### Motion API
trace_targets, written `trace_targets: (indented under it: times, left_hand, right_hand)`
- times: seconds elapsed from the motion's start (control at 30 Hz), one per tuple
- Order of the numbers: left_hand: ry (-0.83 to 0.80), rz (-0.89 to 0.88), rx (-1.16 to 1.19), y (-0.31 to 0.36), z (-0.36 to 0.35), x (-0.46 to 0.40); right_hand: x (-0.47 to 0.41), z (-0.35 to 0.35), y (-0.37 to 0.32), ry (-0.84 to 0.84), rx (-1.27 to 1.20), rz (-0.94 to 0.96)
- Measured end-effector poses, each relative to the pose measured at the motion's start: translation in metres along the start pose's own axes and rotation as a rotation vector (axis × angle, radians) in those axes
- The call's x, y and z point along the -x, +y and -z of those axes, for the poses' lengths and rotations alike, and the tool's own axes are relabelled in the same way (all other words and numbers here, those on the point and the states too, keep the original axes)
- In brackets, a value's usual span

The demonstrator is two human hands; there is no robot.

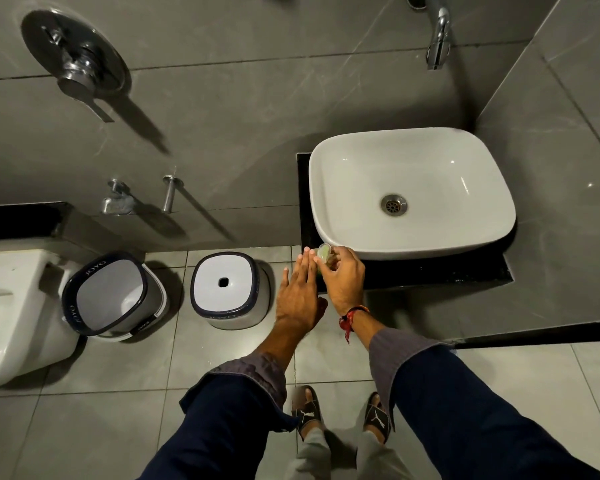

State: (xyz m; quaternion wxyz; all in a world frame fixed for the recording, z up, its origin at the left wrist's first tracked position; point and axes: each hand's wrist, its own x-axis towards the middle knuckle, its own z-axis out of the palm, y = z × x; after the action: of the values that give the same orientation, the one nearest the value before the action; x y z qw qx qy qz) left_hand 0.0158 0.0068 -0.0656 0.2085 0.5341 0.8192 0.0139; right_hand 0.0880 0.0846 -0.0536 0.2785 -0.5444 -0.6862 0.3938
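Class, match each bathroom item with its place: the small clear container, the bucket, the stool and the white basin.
Things:
1 small clear container
2 bucket
3 stool
4 white basin

Places:
A fills most of the black counter
B on the floor beside the toilet
C pinched in the right hand
D on the floor between the bucket and the black counter

Pairs: 1-C, 2-B, 3-D, 4-A
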Motion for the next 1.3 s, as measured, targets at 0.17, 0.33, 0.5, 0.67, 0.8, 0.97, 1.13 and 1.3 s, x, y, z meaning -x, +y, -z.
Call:
trace_targets:
  times: [0.17,0.33,0.5,0.67,0.8,0.97,1.13,1.3]
  left_hand:
    - [-0.003,-0.008,0.011,0.002,0.000,0.000]
    - [0.002,-0.002,0.015,0.001,-0.002,-0.001]
    - [0.007,-0.018,0.023,-0.001,-0.003,0.000]
    - [0.009,-0.030,0.010,-0.002,0.000,0.001]
    - [-0.005,-0.033,0.009,-0.001,0.001,0.003]
    - [0.012,-0.010,0.003,0.002,0.001,0.002]
    - [0.007,0.002,0.001,0.004,0.000,0.004]
    - [0.001,0.011,0.017,0.005,-0.001,0.007]
  right_hand:
    - [0.014,-0.003,-0.001,-0.015,0.034,0.069]
    - [0.011,-0.003,-0.001,0.028,-0.050,0.023]
    - [0.012,0.002,0.000,-0.046,0.027,0.078]
    - [0.002,0.003,-0.002,-0.074,0.069,0.065]
    - [0.005,0.003,-0.004,-0.089,0.110,0.088]
    - [0.009,0.005,0.003,-0.063,0.024,0.047]
    - [0.009,0.008,0.004,-0.063,0.023,0.041]
    - [0.012,0.004,0.003,-0.065,0.001,0.069]
